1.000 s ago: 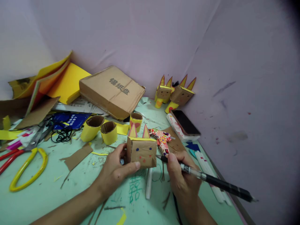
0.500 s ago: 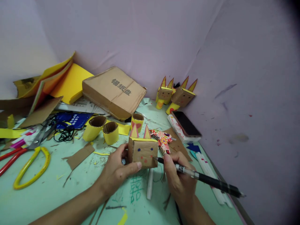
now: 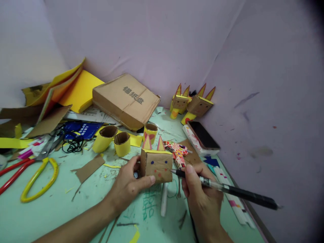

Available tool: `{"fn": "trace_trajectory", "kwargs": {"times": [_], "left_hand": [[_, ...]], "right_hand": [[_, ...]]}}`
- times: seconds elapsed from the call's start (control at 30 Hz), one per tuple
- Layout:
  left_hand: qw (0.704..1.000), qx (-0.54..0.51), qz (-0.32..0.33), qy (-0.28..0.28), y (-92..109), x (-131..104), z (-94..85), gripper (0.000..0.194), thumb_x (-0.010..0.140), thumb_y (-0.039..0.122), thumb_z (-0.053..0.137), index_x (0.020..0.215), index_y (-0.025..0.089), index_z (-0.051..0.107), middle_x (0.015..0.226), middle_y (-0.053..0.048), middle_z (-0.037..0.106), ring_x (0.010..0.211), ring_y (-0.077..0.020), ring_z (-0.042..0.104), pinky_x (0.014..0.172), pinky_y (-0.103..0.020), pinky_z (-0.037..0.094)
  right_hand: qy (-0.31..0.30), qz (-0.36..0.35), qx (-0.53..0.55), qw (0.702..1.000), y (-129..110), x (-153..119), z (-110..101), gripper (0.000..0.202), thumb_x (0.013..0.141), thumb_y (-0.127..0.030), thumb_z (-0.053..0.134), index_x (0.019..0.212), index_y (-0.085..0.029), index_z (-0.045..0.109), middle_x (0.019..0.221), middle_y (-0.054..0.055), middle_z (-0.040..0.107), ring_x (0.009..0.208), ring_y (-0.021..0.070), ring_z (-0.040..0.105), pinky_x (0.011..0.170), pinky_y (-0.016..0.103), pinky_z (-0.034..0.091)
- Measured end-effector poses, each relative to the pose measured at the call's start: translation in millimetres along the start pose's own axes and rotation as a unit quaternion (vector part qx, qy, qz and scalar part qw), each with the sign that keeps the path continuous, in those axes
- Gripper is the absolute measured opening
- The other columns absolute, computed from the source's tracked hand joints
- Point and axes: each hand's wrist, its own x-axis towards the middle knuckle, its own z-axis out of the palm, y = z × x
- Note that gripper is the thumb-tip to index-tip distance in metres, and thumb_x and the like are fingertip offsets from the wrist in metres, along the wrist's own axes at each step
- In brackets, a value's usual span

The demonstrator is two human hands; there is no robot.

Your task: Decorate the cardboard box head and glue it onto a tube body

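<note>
While gripping the small cardboard head (image 3: 157, 167) at its 8 o'clock corner with the left hand (image 3: 130, 184), holds a black pen (image 3: 240, 193) in the right hand (image 3: 202, 192). Curls the left hand partway, bearing on the lower front with the thumb and reaching behind with fingers too hidden to judge. Pinches the pen between right thumb and fingers, nearly closed around the barrel. Has the cardboard head at 2 o'clock from the left hand, the nearer one and in contact, and at 10 o'clock from the right, apart. Presents a face longest from 9 to 3 o'clock, roughly level, below pointed ears (image 3: 160, 145) toward 12. Slants the pen from between 3 and 4 o'clock at its tail to between 9 and 10 at its tip, right at the face's 3 o'clock edge. Cannot tell touching from a slight gap there. Shows a floral piece (image 3: 178, 153) at the head's 2 o'clock and a white marker (image 3: 164, 202) near 6.
</note>
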Motion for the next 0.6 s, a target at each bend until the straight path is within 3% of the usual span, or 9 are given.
{"fn": "trace_trajectory", "kwargs": {"times": [0.13,0.27,0.4,0.6], "left_hand": [[1.0,-0.011,0.0,0.0,1,0,1.1,0.058,0.069,0.033,0.075,0.12,0.014,0.055,0.114,-0.012,0.07,0.108,-0.0335,0.063,0.091,-0.043,0.05],[1.0,-0.008,-0.002,0.002,3,1,0.9,0.057,0.067,0.032,0.075,0.118,0.014,0.056,0.113,-0.012,0.071,0.107,-0.0332,0.064,0.091,-0.042,0.051],[1.0,-0.006,0.013,0.001,1,1,0.0,0.057,0.068,0.034,0.076,0.118,0.016,0.057,0.111,-0.01,0.072,0.103,-0.032,0.066,0.089,-0.041,0.051],[1.0,-0.006,0.005,0.002,3,1,0.4,0.057,0.067,0.033,0.075,0.118,0.016,0.057,0.111,-0.011,0.073,0.105,-0.0328,0.066,0.09,-0.041,0.051]], "right_hand": [[-0.001,0.015,0.039,0.999,-12,4,12,0.035,0.09,-0.035,0.056,0.06,-0.021,0.048,0.047,-0.007,0.044,0.04,0.0096,0.039,0.04,0.022,0.033],[-0.023,-0.011,0.044,0.999,-8,2,20,0.031,0.091,-0.031,0.056,0.062,-0.021,0.053,0.047,-0.007,0.047,0.04,0.0097,0.043,0.039,0.02,0.033],[-0.055,-0.077,0.004,0.996,-1,-3,19,0.027,0.09,-0.025,0.057,0.063,-0.02,0.057,0.049,-0.006,0.054,0.041,0.0097,0.05,0.04,0.019,0.037],[-0.04,-0.085,0.002,0.996,3,-6,17,0.031,0.091,-0.024,0.055,0.061,-0.02,0.053,0.05,-0.005,0.054,0.044,0.0102,0.052,0.044,0.019,0.042]]}}
